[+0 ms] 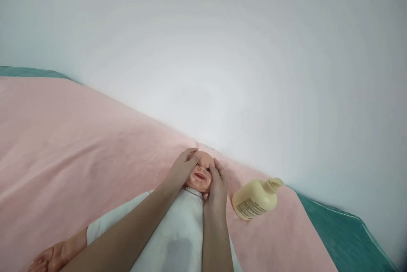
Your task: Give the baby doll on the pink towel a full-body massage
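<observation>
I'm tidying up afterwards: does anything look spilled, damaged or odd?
Only the grey patch low on the front of the doll's white garment, darker than the cloth around it; stain, print or shadow, I cannot tell. No spill shows beside the yellow bottle.

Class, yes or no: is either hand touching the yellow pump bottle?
No: the left hand and right hand touch the doll's head, with the pump bottle apart from both.

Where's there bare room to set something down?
Widest: pink sheet on the left, between the doll's outstretched arm and the wall. Smaller: below the bottle, between the doll's body and green surface. Crowded: doll's head, cupped by left hand and right hand.
</observation>
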Motion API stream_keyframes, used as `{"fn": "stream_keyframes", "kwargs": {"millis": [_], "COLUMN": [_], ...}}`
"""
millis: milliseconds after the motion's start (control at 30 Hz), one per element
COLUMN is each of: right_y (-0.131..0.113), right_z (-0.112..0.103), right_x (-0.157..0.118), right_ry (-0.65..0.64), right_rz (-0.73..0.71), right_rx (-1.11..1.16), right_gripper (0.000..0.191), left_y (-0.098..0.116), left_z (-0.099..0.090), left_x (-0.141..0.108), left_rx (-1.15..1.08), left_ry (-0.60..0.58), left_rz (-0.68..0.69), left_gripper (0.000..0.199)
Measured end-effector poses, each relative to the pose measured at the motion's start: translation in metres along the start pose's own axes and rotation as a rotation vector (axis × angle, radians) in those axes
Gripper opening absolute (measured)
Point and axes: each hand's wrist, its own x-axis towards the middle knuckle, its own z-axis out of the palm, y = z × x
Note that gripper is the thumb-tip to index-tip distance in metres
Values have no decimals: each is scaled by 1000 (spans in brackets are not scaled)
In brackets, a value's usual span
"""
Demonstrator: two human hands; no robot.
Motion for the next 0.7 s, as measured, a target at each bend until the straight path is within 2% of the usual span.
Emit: {"fn": "stream_keyframes", "kwargs": {"millis": [700], "right_y": [3], "right_z": [-2], "right_x": [3], "right_ry": [36], "right_rz": [-13], "right_rx": [-11], "right_gripper": [50], "left_y": [-2], "left_z": [1], "left_x": [1], "left_rx": [6], "left_ry": [40], "left_rz": [19], "left_gripper": [36]}}
